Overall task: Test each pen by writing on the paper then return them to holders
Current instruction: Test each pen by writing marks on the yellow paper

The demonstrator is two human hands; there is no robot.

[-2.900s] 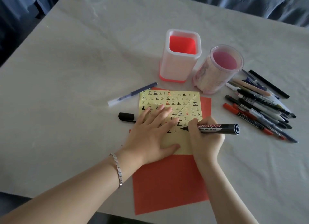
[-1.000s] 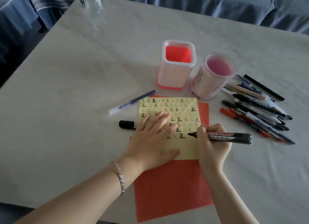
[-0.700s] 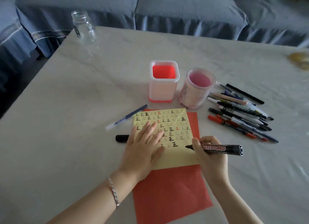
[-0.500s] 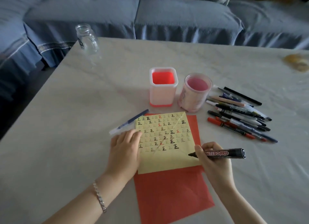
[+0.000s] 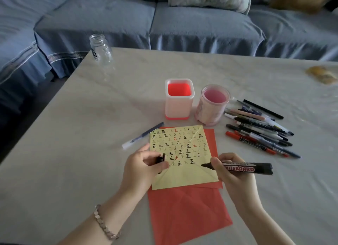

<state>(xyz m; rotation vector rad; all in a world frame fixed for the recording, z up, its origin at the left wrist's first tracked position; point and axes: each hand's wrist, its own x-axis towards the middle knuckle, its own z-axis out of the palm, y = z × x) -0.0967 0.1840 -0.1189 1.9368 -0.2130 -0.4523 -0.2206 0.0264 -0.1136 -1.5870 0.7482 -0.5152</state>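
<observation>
- Head view: the right hand grips the uncapped whiteboard marker, its nib over the lower right of the yellow paper. The left hand pinches what looks like its black cap, half hidden by fingers.
- To cap it well, line the cap's mouth up with the nib and push straight until it seats. Then it can go in the square holder.

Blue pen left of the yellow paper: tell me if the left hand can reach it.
Probably yes. The blue pen lies just beyond the left hand, nothing between them. But that hand pinches the black cap, so it would likely have to set that down first.
</observation>
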